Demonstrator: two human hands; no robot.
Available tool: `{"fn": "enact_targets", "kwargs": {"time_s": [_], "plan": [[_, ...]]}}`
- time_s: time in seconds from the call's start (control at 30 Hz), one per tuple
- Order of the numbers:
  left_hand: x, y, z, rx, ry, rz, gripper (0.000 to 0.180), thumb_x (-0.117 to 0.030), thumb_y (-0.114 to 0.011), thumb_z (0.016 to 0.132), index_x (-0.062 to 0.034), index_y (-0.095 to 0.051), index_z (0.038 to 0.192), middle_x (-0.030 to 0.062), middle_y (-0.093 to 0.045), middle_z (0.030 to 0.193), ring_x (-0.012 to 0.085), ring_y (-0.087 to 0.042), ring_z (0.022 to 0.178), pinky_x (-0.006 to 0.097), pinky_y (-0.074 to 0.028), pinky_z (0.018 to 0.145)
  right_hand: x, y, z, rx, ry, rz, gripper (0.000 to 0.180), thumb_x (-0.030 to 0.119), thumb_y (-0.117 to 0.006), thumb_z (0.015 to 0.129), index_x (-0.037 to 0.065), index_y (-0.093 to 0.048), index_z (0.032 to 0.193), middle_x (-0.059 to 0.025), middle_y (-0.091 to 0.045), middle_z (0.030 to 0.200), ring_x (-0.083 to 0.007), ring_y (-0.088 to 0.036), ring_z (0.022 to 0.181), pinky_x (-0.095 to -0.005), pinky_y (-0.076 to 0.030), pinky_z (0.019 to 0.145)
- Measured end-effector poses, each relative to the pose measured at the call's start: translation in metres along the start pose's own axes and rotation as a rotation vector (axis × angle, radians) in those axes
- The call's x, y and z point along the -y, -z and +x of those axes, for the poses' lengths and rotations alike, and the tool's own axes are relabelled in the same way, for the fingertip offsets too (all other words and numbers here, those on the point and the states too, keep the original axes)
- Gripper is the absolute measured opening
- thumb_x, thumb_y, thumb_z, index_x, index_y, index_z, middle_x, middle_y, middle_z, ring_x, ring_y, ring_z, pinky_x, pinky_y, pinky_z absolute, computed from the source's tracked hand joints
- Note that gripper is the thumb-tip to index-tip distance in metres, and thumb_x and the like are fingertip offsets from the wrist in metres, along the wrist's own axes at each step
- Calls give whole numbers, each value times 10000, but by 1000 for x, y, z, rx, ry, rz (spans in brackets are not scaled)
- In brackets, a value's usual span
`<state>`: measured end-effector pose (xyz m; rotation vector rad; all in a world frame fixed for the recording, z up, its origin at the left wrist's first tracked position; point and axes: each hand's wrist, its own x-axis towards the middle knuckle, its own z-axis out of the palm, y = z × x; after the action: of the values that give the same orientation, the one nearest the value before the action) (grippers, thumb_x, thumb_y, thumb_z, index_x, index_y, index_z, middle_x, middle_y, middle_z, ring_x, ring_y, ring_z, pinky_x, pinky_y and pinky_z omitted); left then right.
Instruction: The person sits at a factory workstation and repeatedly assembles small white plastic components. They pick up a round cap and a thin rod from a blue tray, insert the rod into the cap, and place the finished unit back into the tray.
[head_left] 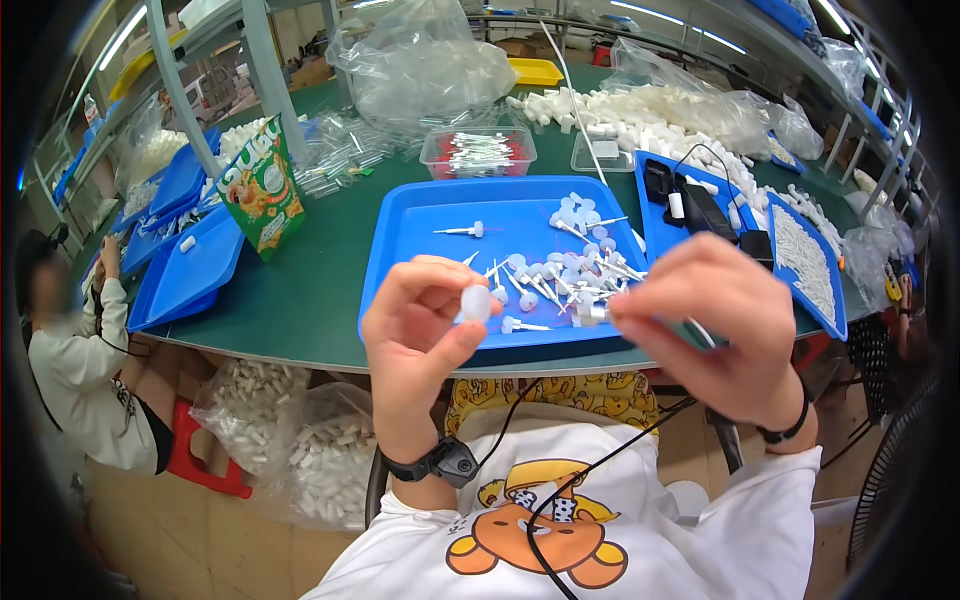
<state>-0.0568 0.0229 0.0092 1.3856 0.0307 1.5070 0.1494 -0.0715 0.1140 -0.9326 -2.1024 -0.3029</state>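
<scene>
My left hand (412,330) is raised at the tray's near edge, thumb and fingers pinching a round translucent white plastic cap (476,303). Opposite it, my right hand (715,325) is closed in a pinch, with a small white plastic piece (592,314) at its fingertips. A thin pale rod (700,334) shows below the right palm; whether it is part of that piece I cannot tell. Beneath both hands is a blue tray (410,215). In it lie several thin white sticks with round translucent heads (545,278), heaped mostly at the right.
A clear box (478,152) of white sticks stands behind the tray. Loose white tubes (580,110) and plastic bags (415,70) cover the back. At left are a green snack bag (262,190), blue trays (190,270) and a seated person (85,350). A tray with black devices (690,205) adjoins at right.
</scene>
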Motion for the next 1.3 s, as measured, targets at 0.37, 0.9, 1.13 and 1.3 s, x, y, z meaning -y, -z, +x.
{"fn": "enact_targets", "kwargs": {"time_s": [0.37,0.9,1.13,1.3], "plan": [[4,-26,-9,151,72,-160,349,-149,-729,819,35,-550,1056,127,-553,991,225,-592,953,374,-523,807,5,-1,-29,-10,-39,37,242,-1,-778,631,25,-696,857,-43,-615,697,-204,-545,619,-294,-449,525],[7,-24,-12,247,98,-192,333,-136,-734,805,37,-578,1043,141,-589,994,233,-583,964,354,-465,858,-2,5,-35,73,-142,117,193,-24,-747,680,25,-679,854,-55,-582,679,-204,-516,615,-300,-407,530],[8,-24,-12,243,125,-143,338,-104,-742,785,38,-583,1047,142,-596,994,234,-578,968,352,-455,863,-5,5,-34,30,-42,-29,205,-25,-749,666,22,-663,847,-57,-573,668,-218,-509,600,-311,-401,526],[8,-25,-12,241,126,-128,336,-101,-746,780,39,-585,1038,143,-603,997,232,-577,969,348,-450,863,-4,6,-33,21,-4,-53,222,-14,-758,647,16,-660,845,-55,-567,670,-222,-511,602,-312,-398,520]]}}
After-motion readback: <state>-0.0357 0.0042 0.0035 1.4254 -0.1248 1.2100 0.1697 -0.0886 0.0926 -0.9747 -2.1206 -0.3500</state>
